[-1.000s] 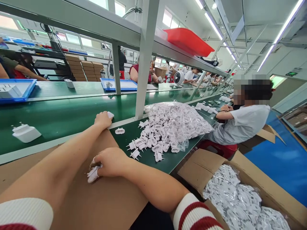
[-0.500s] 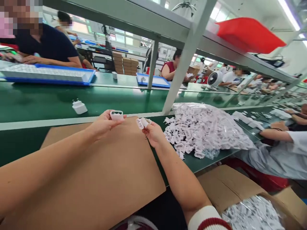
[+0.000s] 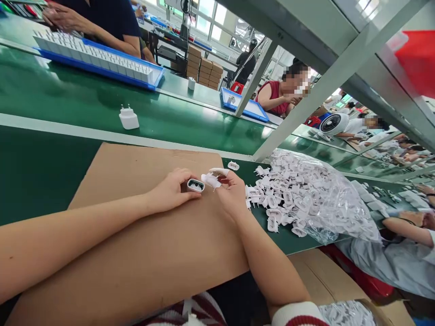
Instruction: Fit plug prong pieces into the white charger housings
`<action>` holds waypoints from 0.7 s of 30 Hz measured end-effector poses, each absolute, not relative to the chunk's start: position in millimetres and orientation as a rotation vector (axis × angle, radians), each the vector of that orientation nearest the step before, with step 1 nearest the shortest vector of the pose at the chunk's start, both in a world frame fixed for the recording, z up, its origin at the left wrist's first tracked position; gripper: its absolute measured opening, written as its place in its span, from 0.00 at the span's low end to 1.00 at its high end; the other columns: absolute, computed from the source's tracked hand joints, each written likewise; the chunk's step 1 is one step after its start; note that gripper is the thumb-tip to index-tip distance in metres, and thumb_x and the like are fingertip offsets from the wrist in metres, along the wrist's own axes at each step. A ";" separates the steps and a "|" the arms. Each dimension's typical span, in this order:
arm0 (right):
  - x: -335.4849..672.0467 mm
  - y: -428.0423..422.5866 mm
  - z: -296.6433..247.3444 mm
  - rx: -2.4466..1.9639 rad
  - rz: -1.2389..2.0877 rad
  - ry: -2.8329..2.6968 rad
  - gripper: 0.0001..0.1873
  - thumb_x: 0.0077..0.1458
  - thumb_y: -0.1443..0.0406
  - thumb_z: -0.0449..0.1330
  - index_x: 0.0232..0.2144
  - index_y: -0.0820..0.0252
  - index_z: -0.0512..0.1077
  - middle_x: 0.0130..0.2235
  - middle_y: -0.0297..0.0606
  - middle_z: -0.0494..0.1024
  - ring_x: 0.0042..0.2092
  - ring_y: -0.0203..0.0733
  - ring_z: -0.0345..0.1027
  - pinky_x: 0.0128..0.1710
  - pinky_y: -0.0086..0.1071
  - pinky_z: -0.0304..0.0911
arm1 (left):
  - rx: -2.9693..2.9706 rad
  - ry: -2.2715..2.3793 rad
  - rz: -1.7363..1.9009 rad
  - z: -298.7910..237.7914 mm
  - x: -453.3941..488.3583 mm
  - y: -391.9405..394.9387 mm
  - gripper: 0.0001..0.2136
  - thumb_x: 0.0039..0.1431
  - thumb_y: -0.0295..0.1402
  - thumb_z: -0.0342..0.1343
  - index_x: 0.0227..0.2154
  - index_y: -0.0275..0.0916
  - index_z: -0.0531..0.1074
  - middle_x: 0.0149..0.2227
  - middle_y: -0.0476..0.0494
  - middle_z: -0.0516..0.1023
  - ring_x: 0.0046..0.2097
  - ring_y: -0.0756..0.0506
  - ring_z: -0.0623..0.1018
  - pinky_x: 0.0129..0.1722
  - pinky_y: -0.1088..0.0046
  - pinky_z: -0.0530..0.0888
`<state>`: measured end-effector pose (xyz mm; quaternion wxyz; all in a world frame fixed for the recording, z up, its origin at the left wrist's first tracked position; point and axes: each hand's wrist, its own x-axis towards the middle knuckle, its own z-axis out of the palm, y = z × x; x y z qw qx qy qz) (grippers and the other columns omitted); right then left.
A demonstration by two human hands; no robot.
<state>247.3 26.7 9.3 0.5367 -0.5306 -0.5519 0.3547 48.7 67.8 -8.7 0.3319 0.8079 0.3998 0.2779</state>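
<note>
My left hand [image 3: 173, 190] is closed around a small white charger housing [image 3: 195, 184], its open end facing my right hand. My right hand [image 3: 231, 192] pinches a white plug piece [image 3: 210, 179] just beside that opening, with white finger cots on its fingertips. Both hands hover over a brown cardboard sheet [image 3: 136, 226]. To the right lies a clear bag spilling white plug pieces [image 3: 299, 194] onto the green bench.
A finished white charger [image 3: 128, 118] sits on the green conveyor belt [image 3: 68, 104]. A blue tray of chargers [image 3: 98, 59] lies beyond, with other people working opposite. A grey post [image 3: 306, 104] slants up. A co-worker's arm [image 3: 404, 226] and an open carton [image 3: 343, 312] are at right.
The view tilted left and down. My hands drew nearer to me and closer together, the plug piece now beside the housing's opening. A second earlier my hands lay apart on the bench.
</note>
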 end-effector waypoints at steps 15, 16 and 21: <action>238.5 19.2 4.0 -1.301 0.305 -1.928 0.11 0.61 0.64 0.60 0.45 0.52 0.77 0.42 0.37 0.81 0.43 0.43 0.71 0.47 0.37 0.68 | 2.074 0.964 0.793 -15.5 49.8 68.3 0.18 0.51 0.52 0.65 0.33 0.41 0.76 0.36 0.46 0.77 0.41 0.41 0.75 0.42 0.66 0.70; 238.5 19.2 3.8 -1.307 0.284 -1.941 0.11 0.61 0.65 0.60 0.45 0.52 0.77 0.42 0.38 0.80 0.44 0.44 0.71 0.47 0.37 0.68 | 2.068 0.963 0.796 -15.9 49.7 68.0 0.18 0.51 0.52 0.65 0.33 0.41 0.76 0.36 0.46 0.77 0.41 0.41 0.75 0.42 0.66 0.70; 238.9 19.9 5.2 -1.306 0.215 -2.009 0.12 0.59 0.69 0.58 0.44 0.54 0.77 0.40 0.39 0.80 0.43 0.45 0.70 0.46 0.36 0.67 | 2.074 0.957 0.791 -17.6 49.2 67.8 0.17 0.52 0.50 0.66 0.34 0.41 0.76 0.35 0.47 0.77 0.41 0.42 0.74 0.40 0.67 0.69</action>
